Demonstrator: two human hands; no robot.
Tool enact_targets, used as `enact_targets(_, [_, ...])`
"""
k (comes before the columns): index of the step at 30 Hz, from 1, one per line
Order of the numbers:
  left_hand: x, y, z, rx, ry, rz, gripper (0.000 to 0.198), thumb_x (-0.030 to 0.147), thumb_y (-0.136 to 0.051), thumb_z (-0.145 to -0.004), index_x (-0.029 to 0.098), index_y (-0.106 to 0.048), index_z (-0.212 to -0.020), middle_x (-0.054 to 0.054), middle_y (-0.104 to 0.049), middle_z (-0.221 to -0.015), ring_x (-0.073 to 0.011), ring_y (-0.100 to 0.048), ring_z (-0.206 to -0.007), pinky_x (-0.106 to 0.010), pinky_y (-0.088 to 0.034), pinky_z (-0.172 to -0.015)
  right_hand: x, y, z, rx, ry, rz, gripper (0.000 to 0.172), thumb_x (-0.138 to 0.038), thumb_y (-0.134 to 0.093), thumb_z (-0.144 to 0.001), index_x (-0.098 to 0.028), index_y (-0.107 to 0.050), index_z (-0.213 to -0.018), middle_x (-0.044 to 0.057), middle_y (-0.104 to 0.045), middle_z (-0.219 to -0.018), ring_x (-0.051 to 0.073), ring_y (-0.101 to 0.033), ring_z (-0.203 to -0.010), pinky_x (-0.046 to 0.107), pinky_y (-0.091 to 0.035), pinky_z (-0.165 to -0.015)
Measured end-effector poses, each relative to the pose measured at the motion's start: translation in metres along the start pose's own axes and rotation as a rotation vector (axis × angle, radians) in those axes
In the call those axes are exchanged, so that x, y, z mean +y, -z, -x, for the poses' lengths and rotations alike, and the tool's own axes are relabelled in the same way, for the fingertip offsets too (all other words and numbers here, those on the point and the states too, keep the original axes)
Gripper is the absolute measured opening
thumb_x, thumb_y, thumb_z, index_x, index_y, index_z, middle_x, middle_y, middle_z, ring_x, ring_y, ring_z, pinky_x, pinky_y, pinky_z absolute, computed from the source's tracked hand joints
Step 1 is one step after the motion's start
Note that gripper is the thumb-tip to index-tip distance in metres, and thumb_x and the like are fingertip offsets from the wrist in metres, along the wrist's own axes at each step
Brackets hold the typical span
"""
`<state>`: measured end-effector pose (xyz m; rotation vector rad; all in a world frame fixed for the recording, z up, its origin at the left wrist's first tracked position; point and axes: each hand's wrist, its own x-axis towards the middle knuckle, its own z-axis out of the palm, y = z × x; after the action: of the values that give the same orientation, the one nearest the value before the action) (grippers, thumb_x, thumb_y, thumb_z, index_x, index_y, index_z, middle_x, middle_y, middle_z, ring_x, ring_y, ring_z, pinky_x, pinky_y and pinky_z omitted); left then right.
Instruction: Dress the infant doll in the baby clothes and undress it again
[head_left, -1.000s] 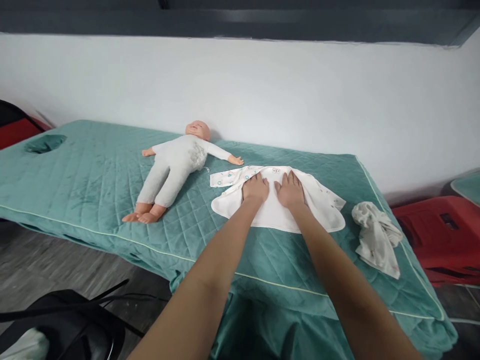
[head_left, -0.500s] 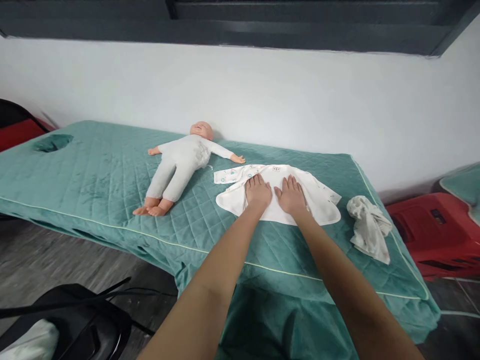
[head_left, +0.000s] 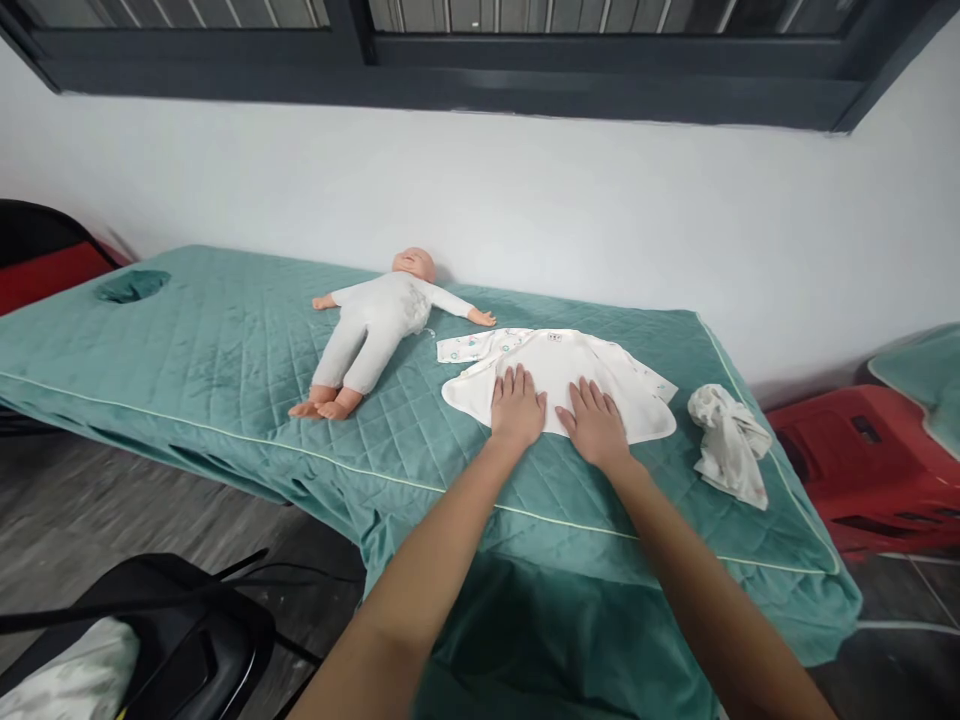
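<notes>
A white baby shirt (head_left: 562, 360) lies spread out on the green quilted bed, its patterned sleeves stretched to either side. My left hand (head_left: 518, 405) rests flat on the lower part of the shirt, fingers extended. Beside it, my right hand (head_left: 595, 423) also lies flat near the lower edge, with its fingers a little apart. To the left of the shirt a baby doll (head_left: 379, 325) in a white body suit lies on its back, arms out. A crumpled white cloth (head_left: 729, 445) sits to the right of the shirt.
The green bed (head_left: 247, 350) stands against a white wall below a dark window frame (head_left: 600, 85). A red plastic stool (head_left: 874, 460) is past the right end. At lower left, a black chair (head_left: 202, 640) holds a white patterned cloth (head_left: 82, 675).
Both hands have slid down the shirt toward its lower edge, fingers still flat. The camera view has tilted up, showing more of the window.
</notes>
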<state>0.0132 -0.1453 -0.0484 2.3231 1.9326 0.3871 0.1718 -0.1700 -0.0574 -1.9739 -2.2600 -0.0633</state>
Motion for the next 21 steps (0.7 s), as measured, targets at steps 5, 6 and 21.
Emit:
enact_targets(5, [-0.03, 0.022, 0.046, 0.038, -0.273, 0.073, 0.059, 0.045, -0.026, -0.105, 0.017, -0.04, -0.154, -0.005, -0.031, -0.167, -0.0214, -0.017, -0.159, -0.043, -0.024, -0.129, 0.004, 0.004, 0.056, 0.033, 0.152, -0.067, 0.067, -0.052, -0.03, -0.104, -0.01, -0.039, -0.156, 0.015, -0.029, -0.166, 0.033, -0.025, -0.155, 0.053, -0.024, -0.124])
enact_targets(6, [-0.041, 0.026, 0.051, 0.073, -0.283, 0.085, 0.054, 0.042, -0.028, -0.105, 0.02, -0.044, -0.152, -0.003, -0.032, -0.167, -0.0195, -0.017, -0.159, -0.042, -0.024, -0.129, 0.004, 0.007, 0.065, 0.015, 0.177, -0.101, 0.067, -0.053, -0.031, -0.104, -0.013, -0.037, -0.157, 0.014, -0.03, -0.166, 0.032, -0.024, -0.156, 0.053, -0.024, -0.125])
enact_targets(21, [-0.119, 0.019, 0.004, 0.402, 0.273, 0.235, 0.013, 0.025, -0.056, -0.094, 0.02, -0.066, -0.1, -0.012, -0.061, -0.138, -0.0319, -0.053, -0.131, -0.048, -0.047, -0.104, -0.069, 0.005, -0.112, -0.061, -0.223, -1.126, 0.092, -0.041, -0.073, -0.076, -0.018, -0.032, -0.156, 0.02, -0.046, -0.155, 0.033, -0.052, -0.136, 0.05, -0.04, -0.115])
